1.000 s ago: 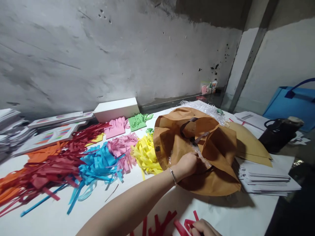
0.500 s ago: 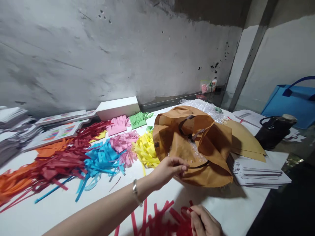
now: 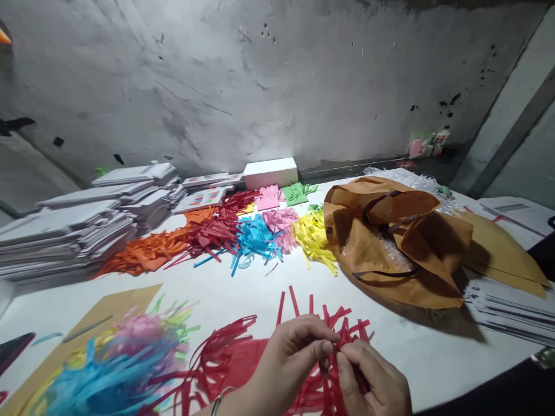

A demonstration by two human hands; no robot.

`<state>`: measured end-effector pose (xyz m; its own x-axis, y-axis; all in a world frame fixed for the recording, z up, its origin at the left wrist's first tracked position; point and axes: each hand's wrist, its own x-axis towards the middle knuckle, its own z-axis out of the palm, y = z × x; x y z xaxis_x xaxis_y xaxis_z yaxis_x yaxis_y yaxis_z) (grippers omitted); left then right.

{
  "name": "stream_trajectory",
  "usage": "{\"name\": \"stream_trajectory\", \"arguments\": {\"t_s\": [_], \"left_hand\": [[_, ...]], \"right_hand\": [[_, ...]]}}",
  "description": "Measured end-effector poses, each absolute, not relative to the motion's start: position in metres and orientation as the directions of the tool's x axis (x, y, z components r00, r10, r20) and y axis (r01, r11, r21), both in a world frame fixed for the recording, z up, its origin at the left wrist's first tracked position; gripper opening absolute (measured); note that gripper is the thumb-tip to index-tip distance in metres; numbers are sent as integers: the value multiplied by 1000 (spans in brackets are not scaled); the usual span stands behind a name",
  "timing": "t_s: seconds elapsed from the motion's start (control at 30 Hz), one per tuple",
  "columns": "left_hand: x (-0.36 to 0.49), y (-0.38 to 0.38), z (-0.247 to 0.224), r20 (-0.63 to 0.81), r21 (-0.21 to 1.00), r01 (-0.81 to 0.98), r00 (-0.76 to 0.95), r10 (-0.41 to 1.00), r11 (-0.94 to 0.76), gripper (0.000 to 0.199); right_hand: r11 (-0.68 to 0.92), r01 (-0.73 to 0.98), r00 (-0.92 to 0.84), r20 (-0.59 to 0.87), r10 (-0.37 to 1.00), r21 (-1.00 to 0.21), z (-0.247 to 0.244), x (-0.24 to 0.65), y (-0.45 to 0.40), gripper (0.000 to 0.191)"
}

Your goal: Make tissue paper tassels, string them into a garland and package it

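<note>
Red fringed paper strips (image 3: 329,346), crumpled, pinched by left hand (image 3: 290,361) and right hand (image 3: 373,384).

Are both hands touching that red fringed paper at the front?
Touching. The head view shows the left hand and right hand pinching the red fringed paper strips between their fingertips.

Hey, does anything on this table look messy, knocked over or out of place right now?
The brown bag lies slumped on its side, mouth gaping, clear plastic showing inside. The coloured paper strips sit in loose, overlapping heaps. Both hands pinch red strips. Nothing looks damaged.
</note>
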<state>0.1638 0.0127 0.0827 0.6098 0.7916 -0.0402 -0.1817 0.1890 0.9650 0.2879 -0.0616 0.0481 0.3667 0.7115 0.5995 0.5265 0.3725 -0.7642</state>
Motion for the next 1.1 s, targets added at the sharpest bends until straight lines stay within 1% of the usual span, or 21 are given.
{"name": "stream_trajectory", "arguments": {"t_s": [0.13, 0.23, 0.3, 0.37, 0.47, 0.53, 0.6, 0.7, 0.8, 0.83, 0.9, 0.97, 1.0, 1.07, 1.1], "left_hand": [[144, 0, 76, 178, 981, -167, 593, 785, -95, 18], [131, -7, 79, 341, 925, -76, 595, 727, -372, 14], [125, -10, 85, 381, 875, -2, 620, 686, -484, 12], [119, -12, 91, 368, 859, 43, 641, 674, -510, 11], [112, -16, 96, 329, 870, 77, 645, 690, -487, 13], [108, -18, 96, 319, 871, 94, 638, 701, -482, 12], [105, -21, 96, 302, 870, 120, 636, 711, -478, 11], [102, -24, 95, 246, 885, 164, 628, 738, -435, 9], [100, -25, 95, 159, 928, 177, 607, 778, -328, 7], [99, -25, 94, 112, 952, 164, 595, 796, -257, 5], [99, -23, 91, -16, 995, 91, 571, 821, -44, 4], [98, -21, 87, -150, 982, -12, 572, 806, 191, 14], [98, -20, 85, -194, 960, -52, 586, 787, 275, 21], [96, -21, 80, -233, 931, -86, 607, 759, 354, 31], [95, -22, 77, -241, 928, -83, 611, 754, 363, 34]], "right_hand": [[386, 556, 299, 610, 734, -736, 45, 280, -70, 25], [424, 589, 178, 622, 762, -688, 45, 280, -77, 23], [451, 592, 107, 620, 777, -668, 46, 279, -80, 22], [462, 553, 88, 600, 795, -693, 46, 277, -83, 23], [433, 489, 152, 563, 812, -757, 45, 272, -87, 20], [422, 496, 168, 560, 811, -759, 45, 270, -90, 18], [435, 529, 124, 574, 810, -728, 43, 270, -93, 17], [457, 566, 65, 590, 805, -686, 42, 269, -94, 15], [467, 548, 55, 587, 808, -694, 42, 267, -94, 16], [468, 534, 54, 581, 812, -704, 43, 265, -94, 17], [462, 513, 56, 565, 823, -724, 43, 263, -93, 17], [464, 497, 42, 555, 831, -733, 42, 260, -92, 18], [473, 496, 30, 558, 829, -729, 42, 259, -92, 19], [493, 540, 14, 592, 806, -683, 40, 257, -92, 21], [506, 586, -4, 622, 783, -633, 39, 256, -92, 25]]}}
